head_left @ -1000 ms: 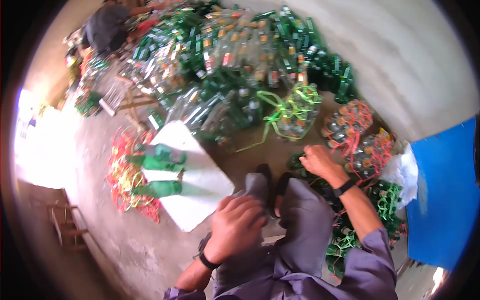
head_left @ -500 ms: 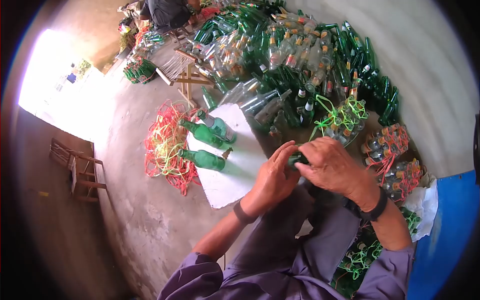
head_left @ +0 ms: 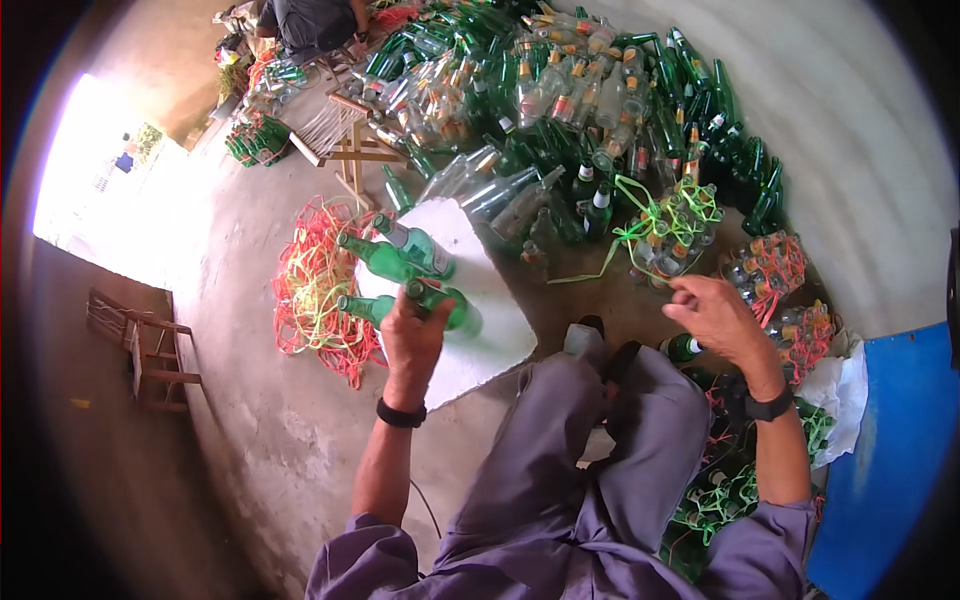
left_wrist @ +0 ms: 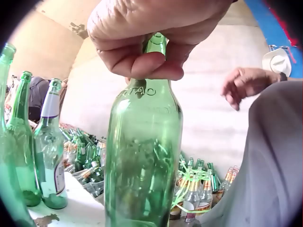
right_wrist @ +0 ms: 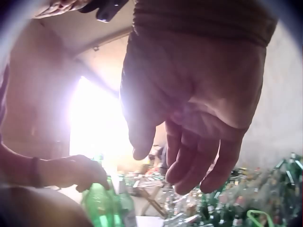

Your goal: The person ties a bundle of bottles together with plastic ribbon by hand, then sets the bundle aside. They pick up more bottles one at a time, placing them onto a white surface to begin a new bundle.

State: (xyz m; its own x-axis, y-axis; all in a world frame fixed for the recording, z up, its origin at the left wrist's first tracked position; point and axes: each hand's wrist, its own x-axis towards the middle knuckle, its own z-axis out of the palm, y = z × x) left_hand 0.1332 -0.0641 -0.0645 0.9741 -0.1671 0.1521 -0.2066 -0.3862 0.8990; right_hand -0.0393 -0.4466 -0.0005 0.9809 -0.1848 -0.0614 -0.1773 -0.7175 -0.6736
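Observation:
My left hand (head_left: 410, 345) grips a green glass bottle (left_wrist: 144, 146) by its neck, over the white board (head_left: 490, 340). Raised lettering runs round the bottle's shoulder in the left wrist view. Beside it on the board stand three more green bottles, one of them a labelled bottle (left_wrist: 52, 151) with a white neck band. My right hand (head_left: 725, 320) is off to the right with nothing in it, its fingers loosely bent and hanging down in the right wrist view. Below that hand, a dark green bottle (head_left: 682, 347) shows near my foot.
A large heap of green and clear bottles (head_left: 570, 90) lies along the wall. Bundles tied with pink twine (head_left: 770, 268) and a bundle in green twine (head_left: 675, 225) stand to the right. Left of the board lies tangled twine (head_left: 315, 290). Behind is a wooden stool (head_left: 350, 145); a person (head_left: 310, 25) sits farther back.
Both hands came together around a bottle half a second ago. Now they are apart: the left has carried the bottle left over the board, and the right has drawn away to the right.

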